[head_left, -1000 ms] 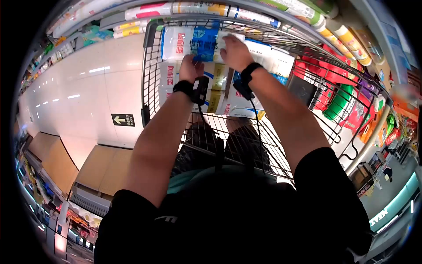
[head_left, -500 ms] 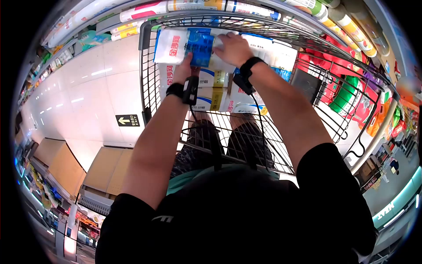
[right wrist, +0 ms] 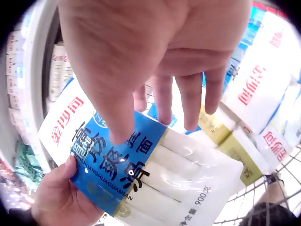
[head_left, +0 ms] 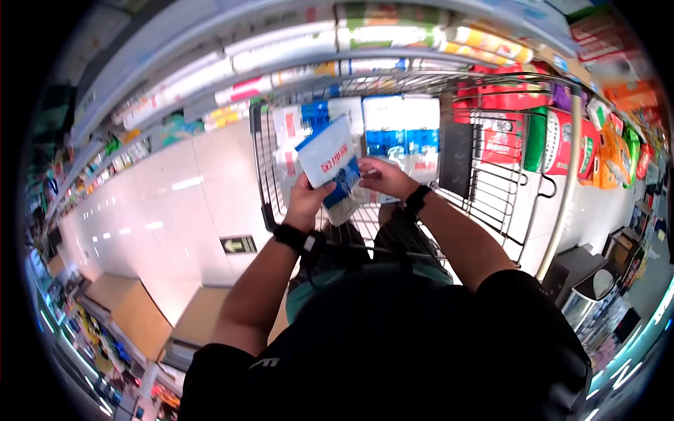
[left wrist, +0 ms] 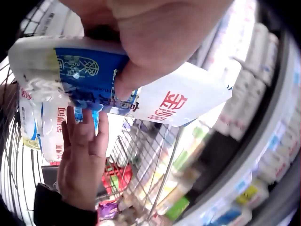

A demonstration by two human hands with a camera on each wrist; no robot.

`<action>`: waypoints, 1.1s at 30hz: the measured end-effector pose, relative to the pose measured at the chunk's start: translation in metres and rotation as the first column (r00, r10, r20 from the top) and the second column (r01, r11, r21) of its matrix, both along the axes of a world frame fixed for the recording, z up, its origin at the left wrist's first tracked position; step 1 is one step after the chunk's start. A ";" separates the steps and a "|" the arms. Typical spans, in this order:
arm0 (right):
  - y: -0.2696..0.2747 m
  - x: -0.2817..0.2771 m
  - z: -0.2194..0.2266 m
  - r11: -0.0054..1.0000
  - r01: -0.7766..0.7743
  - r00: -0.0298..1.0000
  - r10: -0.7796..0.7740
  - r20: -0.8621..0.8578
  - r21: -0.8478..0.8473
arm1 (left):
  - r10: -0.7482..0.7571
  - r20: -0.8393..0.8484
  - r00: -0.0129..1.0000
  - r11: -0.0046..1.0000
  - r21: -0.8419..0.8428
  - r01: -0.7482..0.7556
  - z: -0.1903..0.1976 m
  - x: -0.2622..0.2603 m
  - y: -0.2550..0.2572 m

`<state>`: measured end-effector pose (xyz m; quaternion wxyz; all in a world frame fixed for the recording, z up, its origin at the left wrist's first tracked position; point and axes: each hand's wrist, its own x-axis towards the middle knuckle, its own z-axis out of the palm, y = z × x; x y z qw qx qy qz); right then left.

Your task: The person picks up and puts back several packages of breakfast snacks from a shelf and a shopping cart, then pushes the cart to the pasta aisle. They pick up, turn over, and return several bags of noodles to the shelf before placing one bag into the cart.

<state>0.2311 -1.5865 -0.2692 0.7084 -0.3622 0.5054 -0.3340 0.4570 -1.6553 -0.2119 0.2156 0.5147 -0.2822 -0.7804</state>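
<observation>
A white and blue packet with red characters [head_left: 333,163] is held tilted above the cart. My left hand [head_left: 307,201] grips its lower left edge, thumb across the front; the left wrist view shows that thumb pressed on the blue band [left wrist: 80,70]. My right hand [head_left: 385,178] is at the packet's right edge. In the right wrist view the right hand [right wrist: 164,61] hangs over the packet [right wrist: 136,160] with fingers extended, the thumb tip at its blue band. Similar packets [head_left: 401,130] lie in the cart below.
The wire shopping cart [head_left: 262,168] surrounds the packets. Shelves [head_left: 281,56] of wrapped packs run along its far side. Red bags [head_left: 500,137] and orange bags [head_left: 612,158] stand at the right. Cardboard-topped boxes [head_left: 144,316] are at the lower left, by a floor exit sign [head_left: 239,245].
The packet has come up from the stack towards the body and turned to a slant. Both hands have moved nearer the body with it. The head view has shifted, showing more shelf.
</observation>
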 end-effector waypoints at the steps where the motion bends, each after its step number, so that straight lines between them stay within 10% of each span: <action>1: -0.006 -0.007 0.006 1.000 0.008 1.000 -0.008 0.006 -0.002 | -0.029 -0.045 0.999 1.000 -0.010 0.029 0.002 -0.005 -0.007; 9: -0.020 -0.099 0.178 0.966 0.228 0.922 -0.255 -0.292 -0.125 | -0.496 -0.029 0.868 0.837 -0.281 0.469 0.161 -0.117 -0.078; 14: -0.027 -0.179 0.243 0.688 0.414 0.704 -0.657 -0.270 -0.596 | -0.583 0.008 0.813 0.676 -0.550 0.491 0.250 -0.217 -0.101; 18: -0.058 -0.247 0.303 0.455 0.329 0.488 -0.832 -0.263 -0.828 | -0.532 0.151 0.833 0.322 -0.873 0.365 0.281 -0.294 -0.130; 22: -0.100 -0.292 0.327 0.229 0.206 0.403 -0.906 -0.131 -0.952 | -0.185 0.350 0.918 -0.289 -0.913 0.290 0.295 -0.342 -0.153; 24: -0.116 -0.318 0.318 0.532 0.022 0.198 -0.832 -0.518 -0.846 | -0.024 0.365 0.931 -0.371 -0.868 0.331 0.282 -0.358 -0.172; 26: -0.139 -0.317 0.313 0.181 0.076 0.451 -0.883 -0.128 -0.980 | -0.087 0.370 0.925 -0.181 -0.919 0.351 0.279 -0.369 -0.177; 33: -0.166 -0.320 0.294 0.382 0.309 0.498 -0.845 -0.194 -0.871 | 0.128 0.339 0.932 -0.042 -0.937 0.347 0.243 -0.387 -0.205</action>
